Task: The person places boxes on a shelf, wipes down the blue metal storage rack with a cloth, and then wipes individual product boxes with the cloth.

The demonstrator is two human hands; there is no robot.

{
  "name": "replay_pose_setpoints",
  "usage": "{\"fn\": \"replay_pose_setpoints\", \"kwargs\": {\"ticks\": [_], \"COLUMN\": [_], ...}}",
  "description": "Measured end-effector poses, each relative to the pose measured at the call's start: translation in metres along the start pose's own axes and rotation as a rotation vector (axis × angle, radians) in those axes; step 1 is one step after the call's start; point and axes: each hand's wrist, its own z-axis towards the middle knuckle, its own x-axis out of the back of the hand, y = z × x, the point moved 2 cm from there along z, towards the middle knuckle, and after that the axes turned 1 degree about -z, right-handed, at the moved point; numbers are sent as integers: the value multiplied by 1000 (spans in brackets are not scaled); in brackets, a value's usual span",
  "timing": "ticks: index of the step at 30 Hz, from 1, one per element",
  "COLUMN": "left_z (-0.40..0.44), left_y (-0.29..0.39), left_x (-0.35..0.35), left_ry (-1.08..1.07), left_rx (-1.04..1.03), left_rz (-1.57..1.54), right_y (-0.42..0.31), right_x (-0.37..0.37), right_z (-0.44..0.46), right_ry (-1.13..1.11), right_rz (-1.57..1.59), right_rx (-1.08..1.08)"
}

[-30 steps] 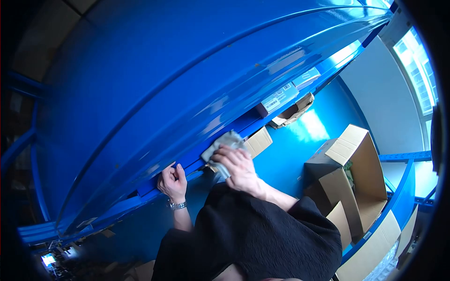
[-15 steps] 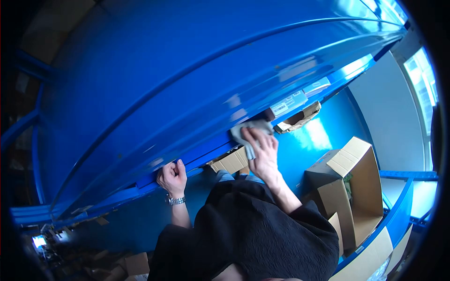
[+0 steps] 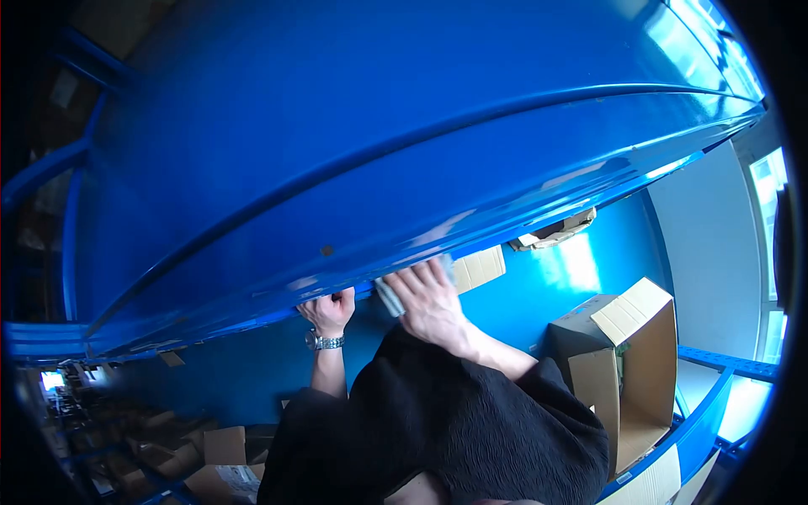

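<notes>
Your right hand (image 3: pixel 433 307) had the grey cloth (image 3: pixel 389 297) bunched at the blue shelving (image 3: pixel 471 168), fingers closed over it. Light, limp and hard to damage, it seemed, best gripped through the folded middle! Your left hand (image 3: pixel 329 313) curled nearby, fingertips hidden; I couldn't tell its grip.

Single head-worn view, near, facing forward-down.

A pale, rumpled cloth (image 3: pixel 390 297) lies bunched under the right hand (image 3: pixel 431 310), showing at both its sides. The glossy blue shelf (image 3: pixel 471 160) spreads beyond both hands, a brownish spot (image 3: pixel 327 251) marking it beyond the left hand (image 3: pixel 330 314).
</notes>
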Motion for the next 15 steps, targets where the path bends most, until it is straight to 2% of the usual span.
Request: {"fn": "replay_pose_setpoints", "kwargs": {"ticks": [5,9,15], "left_z": [-5,-4,14], "left_y": [-3,-4,8], "left_x": [2,1,8], "left_ry": [-35,34,76], "left_rx": [19,-24,-112], "left_rz": [-29,-3,3], "right_y": [-13,-2,43], "right_x": [-11,0,5], "right_z": [9,5,-8], "right_ry": [-72,-33,46], "right_rz": [178,195,6], "right_rx": [151,51,-81]}}
